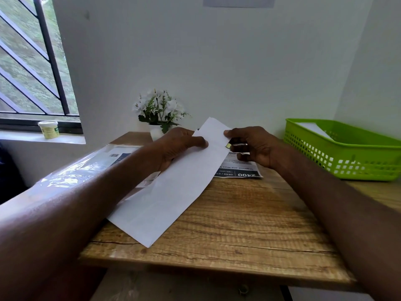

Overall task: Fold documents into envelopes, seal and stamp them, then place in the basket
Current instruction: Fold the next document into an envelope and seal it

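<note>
Both forearms reach over the counter (238, 224) to a long white envelope (173, 187), its long axis running from near-left to far-right. Left hand (180, 146) pinches its far left edge; right hand (253, 146) pinches the far end, nearer the basket (347, 161) at right.

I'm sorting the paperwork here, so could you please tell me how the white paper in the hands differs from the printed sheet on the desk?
The white paper looks blank; the printed sheet carries a dark band and text. The paper is gripped at its far end by both hands, left and right; the sheet lies flat on the desk, untouched. The paper shows in full; the sheet is partly covered by it. Both are white paper.
</note>
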Demonstrator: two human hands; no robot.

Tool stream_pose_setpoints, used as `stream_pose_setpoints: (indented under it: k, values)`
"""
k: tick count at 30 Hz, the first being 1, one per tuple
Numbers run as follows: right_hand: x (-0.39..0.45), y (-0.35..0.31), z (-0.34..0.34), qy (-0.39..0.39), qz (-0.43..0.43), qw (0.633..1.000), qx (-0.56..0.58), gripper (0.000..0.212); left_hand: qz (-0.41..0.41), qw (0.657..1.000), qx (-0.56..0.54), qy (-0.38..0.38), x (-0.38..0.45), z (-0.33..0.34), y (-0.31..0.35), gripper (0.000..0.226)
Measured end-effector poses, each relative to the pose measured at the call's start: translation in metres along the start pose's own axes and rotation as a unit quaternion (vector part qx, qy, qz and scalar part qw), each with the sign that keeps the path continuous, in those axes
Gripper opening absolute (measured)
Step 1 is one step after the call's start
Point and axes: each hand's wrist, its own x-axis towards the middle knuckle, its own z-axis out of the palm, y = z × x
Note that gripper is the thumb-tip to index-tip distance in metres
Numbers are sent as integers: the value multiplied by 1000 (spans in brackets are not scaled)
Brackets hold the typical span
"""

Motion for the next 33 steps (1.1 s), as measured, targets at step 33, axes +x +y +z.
stream_pose_setpoints:
  k: [33]
  values:
    - [3, -2, 0, 95, -76, 988, -100, 8, 17, 1000, -1, -4, 2, 0, -2, 23]
